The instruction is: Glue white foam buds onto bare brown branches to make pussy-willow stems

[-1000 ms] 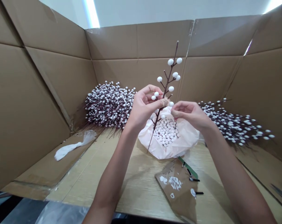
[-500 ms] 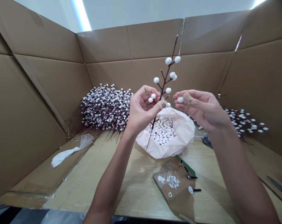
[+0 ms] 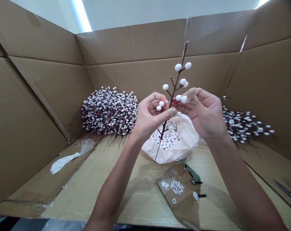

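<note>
Pinched in my left hand (image 3: 151,117) is a thin brown artificial berry branch (image 3: 175,88), held upright and leaning a little right, with white berries on several side twigs and at least one bare twig tip. The thumb, wrapped in tan tape, presses on its stem. My right hand (image 3: 205,110), its thumb taped too, grips a loose white berry (image 3: 184,99) between thumb and fingers, close against the branch's right side. Whether this berry touches a twig end I cannot tell. Below both hands sits a white plastic bag (image 3: 187,142) of loose white berries.
A big pile of berry branches (image 3: 109,112) lies at the back left, a smaller bunch (image 3: 248,125) at the right. In front is a cardboard piece (image 3: 184,205) with white glue smears. Scissors (image 3: 286,191) lie far right, a white plastic strip (image 3: 68,160) left. Cardboard walls (image 3: 135,41) surround the table.
My right hand has moved left with the white berry, from apart to right beside the branch. The branch and my left hand have shifted slightly right and down in view.
</note>
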Demonstrator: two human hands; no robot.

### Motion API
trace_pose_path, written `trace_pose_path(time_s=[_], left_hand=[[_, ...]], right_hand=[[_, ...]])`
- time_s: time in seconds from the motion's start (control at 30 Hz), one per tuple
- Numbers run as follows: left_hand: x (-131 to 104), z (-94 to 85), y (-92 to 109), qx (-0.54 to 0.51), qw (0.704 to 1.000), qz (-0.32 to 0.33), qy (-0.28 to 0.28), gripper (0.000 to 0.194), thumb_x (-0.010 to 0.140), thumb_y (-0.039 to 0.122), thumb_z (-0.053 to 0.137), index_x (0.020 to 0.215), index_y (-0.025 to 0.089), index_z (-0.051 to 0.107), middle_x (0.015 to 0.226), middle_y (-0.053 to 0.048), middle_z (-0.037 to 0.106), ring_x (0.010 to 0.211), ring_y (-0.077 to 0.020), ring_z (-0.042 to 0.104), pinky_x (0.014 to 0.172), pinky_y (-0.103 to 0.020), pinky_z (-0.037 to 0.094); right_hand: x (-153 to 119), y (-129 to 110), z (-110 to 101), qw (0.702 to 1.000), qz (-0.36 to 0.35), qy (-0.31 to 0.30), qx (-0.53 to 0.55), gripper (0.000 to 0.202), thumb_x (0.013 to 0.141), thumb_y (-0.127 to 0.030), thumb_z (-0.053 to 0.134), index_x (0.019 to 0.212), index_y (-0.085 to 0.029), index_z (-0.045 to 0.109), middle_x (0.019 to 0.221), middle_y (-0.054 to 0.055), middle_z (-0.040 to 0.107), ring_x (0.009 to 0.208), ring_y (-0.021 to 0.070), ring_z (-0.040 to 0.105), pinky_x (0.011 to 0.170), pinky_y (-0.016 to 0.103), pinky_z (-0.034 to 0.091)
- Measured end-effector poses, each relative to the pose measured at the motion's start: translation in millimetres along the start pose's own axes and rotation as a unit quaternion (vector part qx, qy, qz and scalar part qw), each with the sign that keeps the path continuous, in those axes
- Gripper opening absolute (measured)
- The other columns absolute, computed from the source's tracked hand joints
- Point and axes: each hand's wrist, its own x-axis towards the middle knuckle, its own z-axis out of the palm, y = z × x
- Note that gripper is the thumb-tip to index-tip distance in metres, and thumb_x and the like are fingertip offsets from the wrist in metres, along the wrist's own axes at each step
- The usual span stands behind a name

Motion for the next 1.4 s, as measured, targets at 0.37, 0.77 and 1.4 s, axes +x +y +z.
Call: trace_pose_path(time_s=[0.37, 0.77, 1.4], left_hand=[[2, -3.5, -3, -0.029, 0.999, -0.018, -0.012, 0.027, 0.059, 0.013, 0.076, 0.072, 0.017, 0.053, 0.065, 0.005, 0.052, 0.058, -0.0055, 0.05, 0.055, -0.018, 0.045], [3, -5.9, -1, 0.02, 1.0, -0.005, -0.014, 0.026, 0.06, 0.015, 0.075, 0.071, 0.018, 0.052, 0.062, 0.005, 0.051, 0.056, -0.006, 0.049, 0.053, -0.019, 0.043], [3, -8.3, 1, -0.006, 1.0, -0.022, -0.014, 0.037, 0.06, 0.013, 0.073, 0.078, 0.02, 0.041, 0.059, 0.007, 0.05, 0.052, -0.0047, 0.05, 0.052, -0.019, 0.04]], right_hand=[[0, 6, 3, 0.999, -0.026, 0.011, 0.034, 0.023, 0.074, -0.039, 0.075, 0.077, -0.02, 0.063, 0.076, 0.0, 0.068, 0.073, 0.0148, 0.068, 0.073, 0.032, 0.06], [-2, 12, 4, 0.998, -0.051, 0.026, -0.025, 0.023, 0.074, -0.041, 0.074, 0.078, -0.02, 0.066, 0.076, 0.001, 0.07, 0.072, 0.0158, 0.069, 0.069, 0.031, 0.061], [0, 5, 0, 0.999, -0.01, -0.049, 0.004, 0.019, 0.08, -0.038, 0.07, 0.087, -0.02, 0.068, 0.085, 0.001, 0.069, 0.083, 0.0148, 0.068, 0.079, 0.031, 0.059]])
